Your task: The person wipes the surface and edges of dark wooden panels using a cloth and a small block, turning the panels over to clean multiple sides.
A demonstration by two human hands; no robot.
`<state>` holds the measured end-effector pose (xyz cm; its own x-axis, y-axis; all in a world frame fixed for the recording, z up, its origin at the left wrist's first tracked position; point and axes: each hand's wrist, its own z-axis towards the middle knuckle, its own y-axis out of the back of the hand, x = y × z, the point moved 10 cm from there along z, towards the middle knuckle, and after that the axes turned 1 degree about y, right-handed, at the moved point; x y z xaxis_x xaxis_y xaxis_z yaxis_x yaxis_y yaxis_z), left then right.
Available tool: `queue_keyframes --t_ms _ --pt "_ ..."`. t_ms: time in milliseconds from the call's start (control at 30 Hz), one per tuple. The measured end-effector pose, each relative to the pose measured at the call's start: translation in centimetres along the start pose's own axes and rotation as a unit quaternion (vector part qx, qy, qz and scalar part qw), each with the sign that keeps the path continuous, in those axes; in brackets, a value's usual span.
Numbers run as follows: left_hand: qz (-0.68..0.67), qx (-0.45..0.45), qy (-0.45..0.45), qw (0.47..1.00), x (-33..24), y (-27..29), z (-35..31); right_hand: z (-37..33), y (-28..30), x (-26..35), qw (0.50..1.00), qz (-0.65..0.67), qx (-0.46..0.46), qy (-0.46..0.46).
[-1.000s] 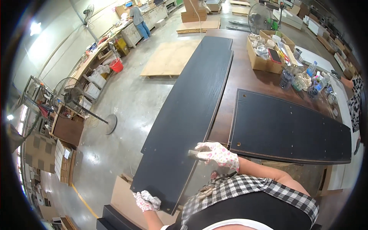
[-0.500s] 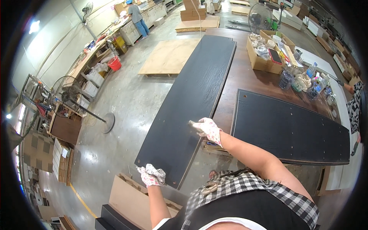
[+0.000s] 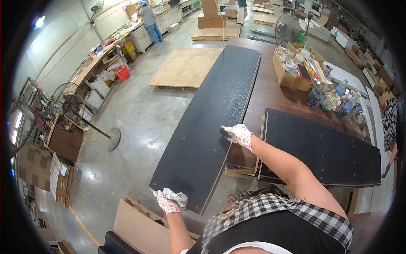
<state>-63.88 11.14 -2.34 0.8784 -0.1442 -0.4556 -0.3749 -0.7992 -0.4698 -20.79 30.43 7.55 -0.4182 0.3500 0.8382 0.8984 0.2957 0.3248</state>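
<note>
A long black board point(image 3: 203, 122) with small holes lies slanting from near to far, its far part resting on the brown tabletop point(image 3: 249, 114). At its near left corner my left hand point(image 3: 170, 202), in a white patterned glove, is closed on a crumpled whitish cloth point(image 3: 177, 197) and touches the board's edge. My right hand point(image 3: 239, 136), gloved alike, is over the board's right edge with its fingers bent. Something dark shows at those fingertips; I cannot tell if it is a held piece or a soiled glove. A second black board point(image 3: 317, 148) lies stacked to the right.
Cardboard boxes point(image 3: 292, 78) of supplies and several plastic bottles point(image 3: 315, 96) stand on the table's far right. A carton point(image 3: 135, 224) is low by my left arm. A pedestal fan point(image 3: 69, 103) stands left, a wooden pallet point(image 3: 186, 67) beyond. Another person point(image 3: 390, 122) is at the right edge.
My right hand has moved a little farther up the board, and its fingers are more bent. My left hand stays at the near corner with the cloth. The whole view has shifted slightly.
</note>
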Motion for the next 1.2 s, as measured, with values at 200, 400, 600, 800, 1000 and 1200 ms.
queue_keyframes --t_ms 200,400,600,800,1000,1200 --pt "0.005 0.023 0.013 1.0 0.6 -4.3 -2.3 -1.2 -0.6 1.6 0.992 0.035 0.046 -0.109" --pt "0.008 0.223 0.045 0.974 0.4 -3.6 3.7 -2.6 0.3 4.3 0.987 0.059 0.028 -0.148" --pt "0.042 0.051 -0.029 0.997 0.4 -3.3 5.7 3.3 2.7 2.1 0.891 -0.445 -0.041 0.079" --pt "0.082 0.065 -0.016 0.994 -0.1 -6.5 0.9 3.6 2.1 -0.2 0.978 0.182 -0.045 -0.091" --pt "0.124 0.098 -0.036 0.987 -0.1 -6.8 -0.3 2.0 2.7 1.1 0.973 0.195 -0.106 -0.069" --pt "0.135 0.089 -0.077 0.984 0.5 -4.1 0.6 3.6 3.2 -1.1 0.988 0.067 -0.122 -0.066"
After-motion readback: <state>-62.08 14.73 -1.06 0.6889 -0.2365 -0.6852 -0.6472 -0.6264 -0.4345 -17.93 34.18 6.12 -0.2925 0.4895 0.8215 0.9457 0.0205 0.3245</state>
